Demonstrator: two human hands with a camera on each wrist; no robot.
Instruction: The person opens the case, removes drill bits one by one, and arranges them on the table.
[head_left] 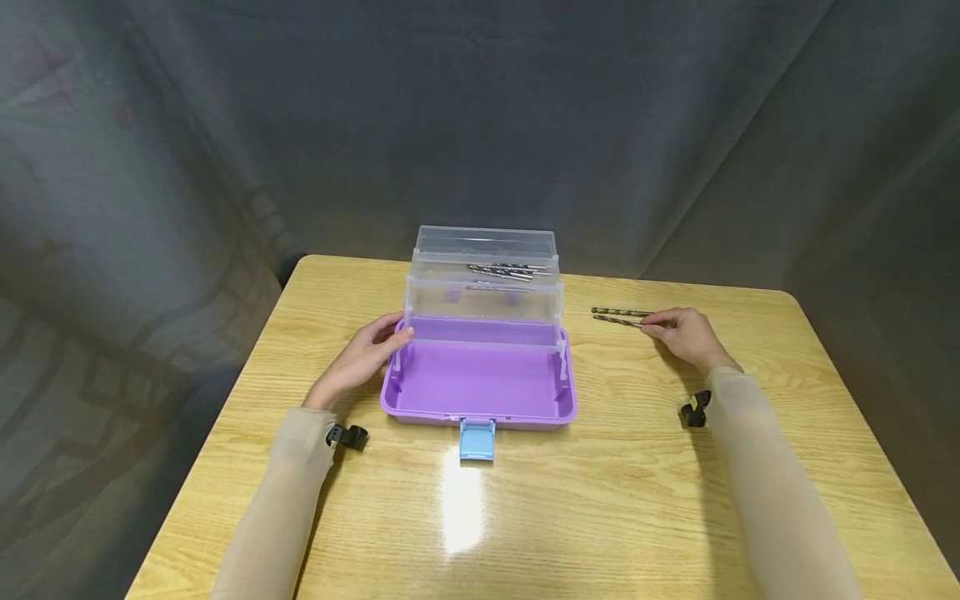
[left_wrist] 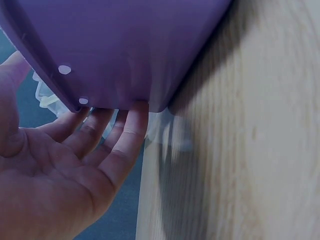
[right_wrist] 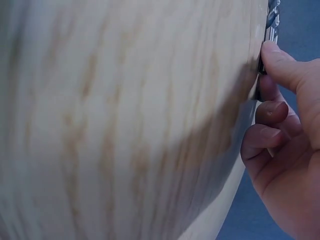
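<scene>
While the box stands unfolded, these are the particulars:

Drill bits: two drill bits (head_left: 619, 316) lie side by side on the table, right of the box; their long axes run left to right, almost parallel to the table's far edge, the far ends pointing toward the box.
Right hand: the right hand (head_left: 686, 333) pinches the near ends of the bits with its fingertips (right_wrist: 274, 59), the other fingers curled.
Box: the purple toolbox (head_left: 477, 382) sits mid-table, its clear tiers (head_left: 485, 287) raised and stepped back; more bits (head_left: 501, 271) lie in an upper tier, also lengthwise left to right.
Latch: a blue latch (head_left: 477, 439) hangs at the front.
Left hand: the left hand (head_left: 365, 354) rests spread against the box's left end, fingers (left_wrist: 131, 131) straight.
Table: light wood (head_left: 615, 500), grey cloth (head_left: 225, 125) behind.
</scene>
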